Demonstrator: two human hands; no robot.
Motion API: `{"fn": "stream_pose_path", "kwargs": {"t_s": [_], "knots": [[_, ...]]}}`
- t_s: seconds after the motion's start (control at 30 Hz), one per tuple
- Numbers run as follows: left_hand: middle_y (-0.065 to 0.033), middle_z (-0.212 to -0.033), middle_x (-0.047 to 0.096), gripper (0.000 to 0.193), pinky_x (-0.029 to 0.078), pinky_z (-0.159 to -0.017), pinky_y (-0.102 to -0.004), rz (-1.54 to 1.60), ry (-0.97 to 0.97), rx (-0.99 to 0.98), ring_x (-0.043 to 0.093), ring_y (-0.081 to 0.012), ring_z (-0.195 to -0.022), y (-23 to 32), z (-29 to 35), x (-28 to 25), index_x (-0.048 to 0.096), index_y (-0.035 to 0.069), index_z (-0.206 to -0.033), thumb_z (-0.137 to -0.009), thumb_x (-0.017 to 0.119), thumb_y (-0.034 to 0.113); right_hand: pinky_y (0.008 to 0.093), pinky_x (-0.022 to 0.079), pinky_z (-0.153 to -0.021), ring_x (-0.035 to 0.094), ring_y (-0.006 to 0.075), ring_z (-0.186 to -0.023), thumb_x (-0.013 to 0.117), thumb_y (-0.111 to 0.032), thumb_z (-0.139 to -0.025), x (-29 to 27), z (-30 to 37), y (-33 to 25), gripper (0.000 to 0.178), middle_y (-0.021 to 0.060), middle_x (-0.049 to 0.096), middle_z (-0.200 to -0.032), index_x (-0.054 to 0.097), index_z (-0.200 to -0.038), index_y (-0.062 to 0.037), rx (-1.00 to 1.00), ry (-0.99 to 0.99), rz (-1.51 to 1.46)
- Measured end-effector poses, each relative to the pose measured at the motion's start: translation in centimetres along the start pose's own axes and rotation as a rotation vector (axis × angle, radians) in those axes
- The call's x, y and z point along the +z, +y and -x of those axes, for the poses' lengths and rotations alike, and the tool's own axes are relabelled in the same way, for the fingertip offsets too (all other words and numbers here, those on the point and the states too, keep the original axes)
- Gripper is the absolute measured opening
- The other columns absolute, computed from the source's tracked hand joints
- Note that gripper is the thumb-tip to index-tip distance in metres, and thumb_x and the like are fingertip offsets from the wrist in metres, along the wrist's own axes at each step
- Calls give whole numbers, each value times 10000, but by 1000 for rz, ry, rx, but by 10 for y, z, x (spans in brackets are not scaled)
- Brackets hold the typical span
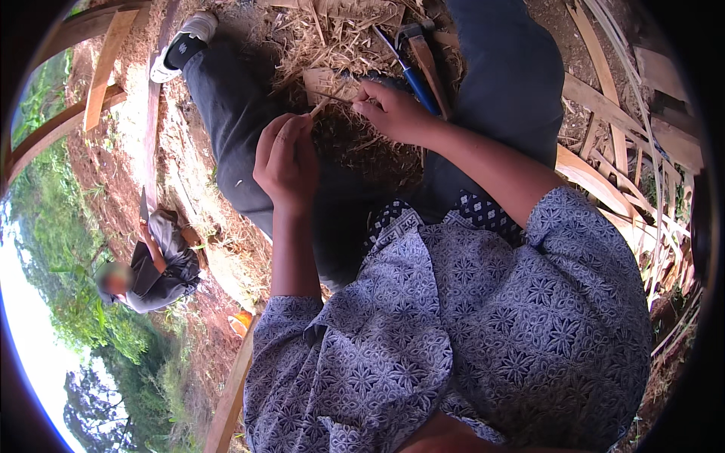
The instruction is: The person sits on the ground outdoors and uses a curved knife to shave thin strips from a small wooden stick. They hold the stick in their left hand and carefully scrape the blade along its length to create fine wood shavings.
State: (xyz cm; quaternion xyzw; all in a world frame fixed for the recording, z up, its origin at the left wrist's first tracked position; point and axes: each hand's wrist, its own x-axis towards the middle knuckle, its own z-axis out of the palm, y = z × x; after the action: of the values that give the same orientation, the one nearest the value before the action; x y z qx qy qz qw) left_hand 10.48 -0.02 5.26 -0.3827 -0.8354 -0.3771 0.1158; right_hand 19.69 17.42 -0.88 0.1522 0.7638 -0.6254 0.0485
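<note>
My left hand [287, 158] is closed in a pinch on a small pale wood stick [318, 109] above my lap. Across from it, my right hand [393, 113] grips a thin dark rod [331, 97], whose far end crosses close to the stick. Whether the rod is a blade or a pick I cannot tell. Below both hands lies a pale wood block [323, 81] among shavings. Beyond my right hand rest a blue-handled tool [417, 87] with a narrow metal shaft and a wooden-handled tool [429, 72] with a dark head.
Wood shavings [302, 45] cover the ground between my legs. Split wood strips [604, 106] are heaped on the right. At the left stand curved wooden pieces [109, 68]. Farther left, another person [162, 257] sits on a dirt slope holding a long blade-like tool.
</note>
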Motion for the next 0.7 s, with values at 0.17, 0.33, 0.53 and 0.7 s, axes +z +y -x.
{"fn": "stream_pose_path", "kwargs": {"t_s": [0.17,0.33,0.53,0.7], "knots": [[-104,-933,717,136,592,-672,-321,0,1,4,716,-213,-802,2,1,-1,697,28,-944,-846,745,-53,354,468,-690,579,171,-720,599,-242,-1021,2,-3,16,195,76,602,-819,578,-1078,-56,-2,38,56],[-99,-935,719,144,586,-674,-322,-8,16,12,715,-218,-798,0,6,2,699,34,-941,-835,765,-37,361,470,-692,580,186,-708,582,-232,-1022,-5,12,-38,185,90,614,-819,574,-1046,-48,61,-71,-12],[-100,-927,716,147,589,-673,-313,13,35,15,713,-217,-796,-2,2,6,698,32,-949,-836,767,-32,363,461,-700,595,203,-745,578,-245,-1024,-1,-5,-1,197,94,619,-856,576,-1053,-50,-37,25,44],[-94,-924,715,149,591,-671,-303,-37,21,18,710,-206,-794,-3,3,3,700,34,-952,-838,761,-40,379,466,-660,586,209,-678,579,-237,-1018,0,-13,21,184,101,602,-775,582,-1033,-54,33,18,84]]}}
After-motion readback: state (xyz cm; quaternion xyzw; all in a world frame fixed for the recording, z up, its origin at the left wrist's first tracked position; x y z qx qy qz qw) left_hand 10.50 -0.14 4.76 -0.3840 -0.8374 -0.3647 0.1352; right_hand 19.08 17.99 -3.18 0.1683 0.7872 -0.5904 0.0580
